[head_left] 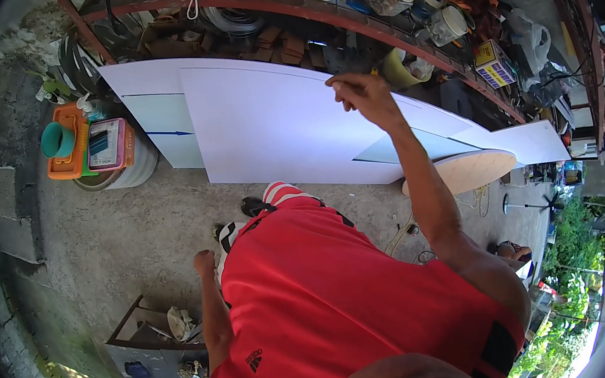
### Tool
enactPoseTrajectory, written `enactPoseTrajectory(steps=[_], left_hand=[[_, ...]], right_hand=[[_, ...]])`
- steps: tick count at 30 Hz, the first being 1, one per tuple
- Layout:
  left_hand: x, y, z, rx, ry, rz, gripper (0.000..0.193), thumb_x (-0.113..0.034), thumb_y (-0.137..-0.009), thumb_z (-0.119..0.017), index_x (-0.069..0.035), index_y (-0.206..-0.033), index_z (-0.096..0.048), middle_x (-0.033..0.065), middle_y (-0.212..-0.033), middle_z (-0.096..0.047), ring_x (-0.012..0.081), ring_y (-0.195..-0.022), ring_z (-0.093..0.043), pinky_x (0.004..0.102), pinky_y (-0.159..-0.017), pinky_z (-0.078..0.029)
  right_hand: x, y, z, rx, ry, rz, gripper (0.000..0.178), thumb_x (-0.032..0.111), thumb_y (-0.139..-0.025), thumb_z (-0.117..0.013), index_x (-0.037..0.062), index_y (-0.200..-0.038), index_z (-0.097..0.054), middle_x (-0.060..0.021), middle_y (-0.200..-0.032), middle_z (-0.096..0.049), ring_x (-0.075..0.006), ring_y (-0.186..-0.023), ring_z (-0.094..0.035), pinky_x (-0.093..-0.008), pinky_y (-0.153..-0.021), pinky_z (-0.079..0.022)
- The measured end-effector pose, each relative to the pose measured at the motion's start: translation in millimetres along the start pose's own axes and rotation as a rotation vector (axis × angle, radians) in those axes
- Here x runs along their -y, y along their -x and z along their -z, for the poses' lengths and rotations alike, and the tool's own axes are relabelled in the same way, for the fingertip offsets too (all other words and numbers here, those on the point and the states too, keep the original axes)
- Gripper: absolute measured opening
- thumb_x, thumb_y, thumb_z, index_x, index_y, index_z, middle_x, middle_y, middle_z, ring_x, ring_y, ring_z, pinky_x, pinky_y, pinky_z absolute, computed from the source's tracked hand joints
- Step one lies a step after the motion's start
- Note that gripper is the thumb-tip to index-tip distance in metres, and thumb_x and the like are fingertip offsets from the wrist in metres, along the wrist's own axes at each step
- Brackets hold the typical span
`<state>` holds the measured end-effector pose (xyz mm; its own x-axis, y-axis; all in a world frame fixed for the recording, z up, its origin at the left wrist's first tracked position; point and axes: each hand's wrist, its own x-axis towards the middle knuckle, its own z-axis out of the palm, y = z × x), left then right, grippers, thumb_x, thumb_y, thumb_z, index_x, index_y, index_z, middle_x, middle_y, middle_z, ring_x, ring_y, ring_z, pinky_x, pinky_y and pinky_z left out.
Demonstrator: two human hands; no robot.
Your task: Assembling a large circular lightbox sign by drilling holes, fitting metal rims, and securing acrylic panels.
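A large white panel (272, 125) leans upright against the shelving in front of me. My right hand (367, 98) is raised at its upper edge, with the index finger stretched out and the other fingers loosely bent. No object shows in that hand, and whether the fingertips touch the panel edge is unclear. My left hand (206, 263) hangs low at my left side with its fingers curled in, and nothing visible in it. Behind the white panel, pale glossy sheets (162, 123) show at its left and right. A round-edged wooden board (466, 171) leans at the right end.
A red metal shelf (280, 4) crowded with jars, wire coils and boxes runs behind the panels. To the left, a round tub (141, 167) carries orange and pink baskets. A dark box-like stand (166, 368) is at lower left. A cable (399, 236) lies on the concrete floor.
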<state>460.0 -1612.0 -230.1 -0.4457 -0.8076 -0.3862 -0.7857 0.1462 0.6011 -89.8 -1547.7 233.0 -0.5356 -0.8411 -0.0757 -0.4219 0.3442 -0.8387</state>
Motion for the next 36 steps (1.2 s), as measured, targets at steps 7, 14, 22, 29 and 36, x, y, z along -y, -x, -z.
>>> enactPoseTrajectory(steps=[7, 14, 22, 29, 36], left_hand=[[9.2, -19.7, 36.8, 0.092, -0.082, 0.204, 0.023, -0.024, -0.075, -0.063, -0.003, -0.073, -0.073, 0.0183, -0.072, -0.069, 0.0329, -0.065, -0.069, 0.0446, -0.067, -0.055], [-75.2, -36.2, 66.5, -0.001, 0.042, 0.066, 0.033, -0.025, -0.081, -0.071, -0.004, -0.106, -0.075, 0.0171, -0.100, -0.075, 0.0293, -0.095, -0.072, 0.0385, -0.085, -0.055], [-324.6, -49.2, 148.0, 0.323, 0.704, -0.108, 0.036, -0.021, -0.094, -0.066, 0.004, -0.120, -0.067, 0.0102, -0.093, -0.072, 0.0147, -0.075, -0.065, 0.0292, -0.066, -0.052], [-537.6, -26.8, 172.0, 0.800, 1.459, -0.482, 0.073, -0.053, -0.104, -0.042, -0.001, -0.152, -0.028, 0.0224, -0.141, -0.049, 0.0365, -0.117, -0.060, 0.0489, -0.092, -0.053], [-604.2, -14.3, 164.0, 0.784, 1.663, -0.431, 0.060, -0.049, -0.102, -0.051, -0.007, -0.143, -0.037, 0.0121, -0.126, -0.058, 0.0202, -0.105, -0.065, 0.0373, -0.076, -0.061]], right_hand=[[53.5, -21.5, 76.0, -0.786, 0.427, 0.439, 0.022, 0.019, -0.091, -0.071, 0.0012, -0.104, -0.073, -0.0104, -0.091, -0.072, -0.0175, -0.073, -0.068, -0.0329, -0.065, -0.052], [61.2, -93.8, 138.3, -0.639, 0.895, 0.350, 0.074, 0.052, -0.081, -0.076, 0.0037, -0.134, -0.059, -0.0205, -0.117, -0.068, -0.0304, -0.108, -0.067, -0.0423, -0.094, -0.052], [53.9, -61.5, 145.7, -0.290, 0.339, 0.406, 0.079, 0.029, -0.079, -0.084, 0.0029, -0.144, -0.046, -0.0173, -0.135, -0.058, -0.0301, -0.127, -0.056, -0.0420, -0.101, -0.050], [58.4, 17.1, 97.0, -0.039, -0.214, 0.430, 0.084, 0.008, -0.071, -0.089, -0.0002, -0.142, -0.046, -0.0113, -0.132, -0.057, -0.0230, -0.124, -0.053, -0.0363, -0.109, -0.040], [76.8, 61.9, 52.7, 0.048, 0.310, 0.525, 0.082, 0.031, -0.076, -0.086, 0.0074, -0.143, -0.046, -0.0158, -0.140, -0.053, -0.0298, -0.133, -0.051, -0.0407, -0.107, -0.045]])
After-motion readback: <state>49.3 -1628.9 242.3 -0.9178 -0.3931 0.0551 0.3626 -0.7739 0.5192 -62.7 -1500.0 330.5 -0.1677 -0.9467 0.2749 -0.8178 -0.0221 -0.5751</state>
